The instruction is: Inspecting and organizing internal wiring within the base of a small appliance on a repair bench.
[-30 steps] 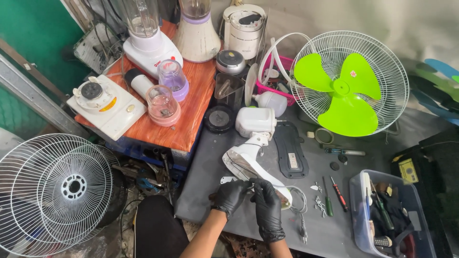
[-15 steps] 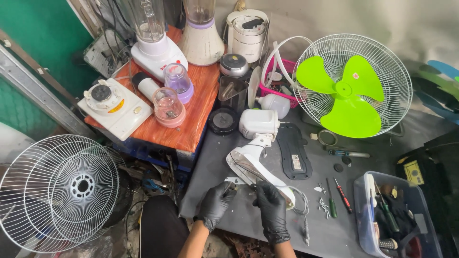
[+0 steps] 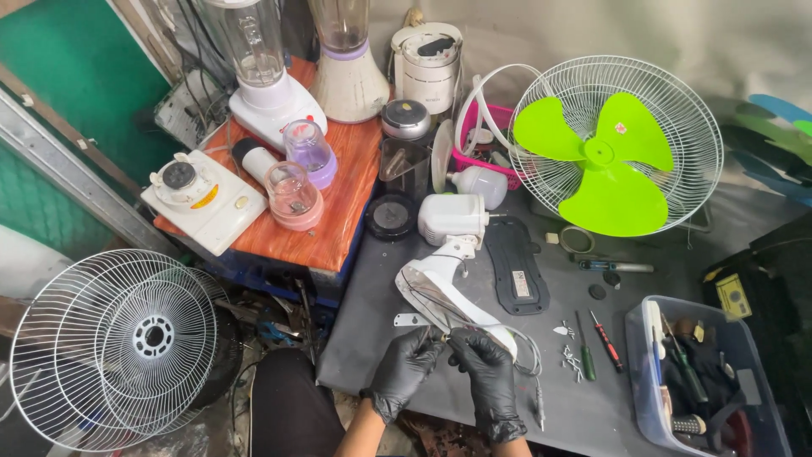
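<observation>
left hand (image 3: 404,369): black glove, fingers curled in, tips pinching something small at the lower end of the fan stand; what exactly is pinched too small to tell
right hand (image 3: 488,372): black glove, fingers bent and pressed together, touching the same end of the stand, fingertips just beside the left hand's
fan stand (image 3: 440,292): white plastic neck piece lying flat on the grey table, running from the motor down to the hands, thin wires along it
fan motor (image 3: 452,217): white boxy housing at the top end of the stand, short shaft sticking out to its right
table (image 3: 364,305): dark grey top, hands at its near edge
black cover plate (image 3: 518,269): flat, just right of the stand, not touching the hands
screwdrivers (image 3: 596,343): one green handle, one red, side by side right of the hands
screws (image 3: 572,360): small loose pile near the screwdrivers
green fan blade (image 3: 596,161): three blades, sitting inside a white wire guard, far right of table
wire guard (image 3: 118,347): second white grille, on the floor to the left, well apart from the hands
tool bin (image 3: 643,398): clear plastic box, lower right, tools inside
wooden shelf (image 3: 338,211): orange-brown, left of the table, carrying blenders and jars
blender (image 3: 262,72): white base, clear jug, at back of shelf
</observation>
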